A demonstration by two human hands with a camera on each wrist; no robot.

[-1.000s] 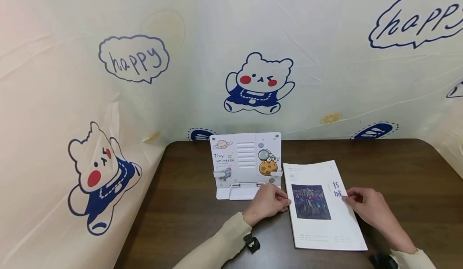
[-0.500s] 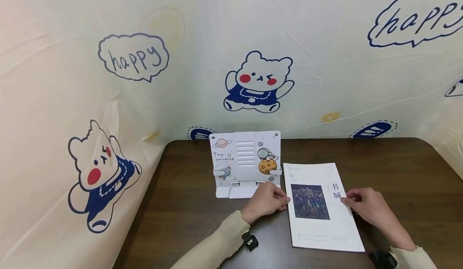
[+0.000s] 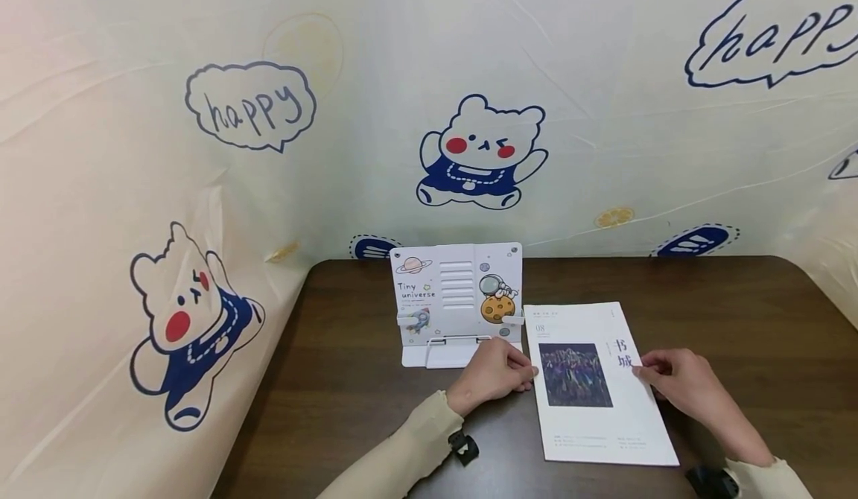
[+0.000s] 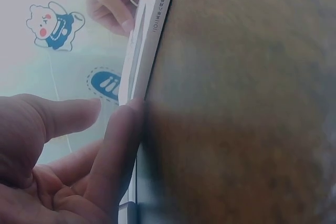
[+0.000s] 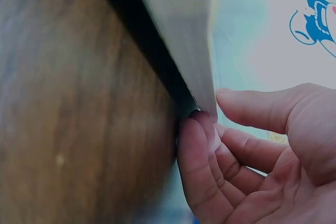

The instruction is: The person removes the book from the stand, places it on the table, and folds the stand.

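A white magazine with a dark picture on its cover lies on the table, to the right of the bookstand. My left hand is at its left edge. In the left wrist view the fingertips touch the printed spine, while the thumb stays apart from it. My right hand pinches the right edge. The right wrist view has the thumb against the cover and fingertips tucked under the page edges. Beside the left hand stands a white bookstand with space drawings.
The brown wooden table carries everything. Behind and to the left hangs a pale curtain printed with bears and "happy" bubbles. A black strap sits on the left wrist, and another on the right.
The magazine's far right corner has come slightly nearer and lower in the head view, and its far edge looks straighter. Both hands have stayed almost in place; the bookstand has not moved.
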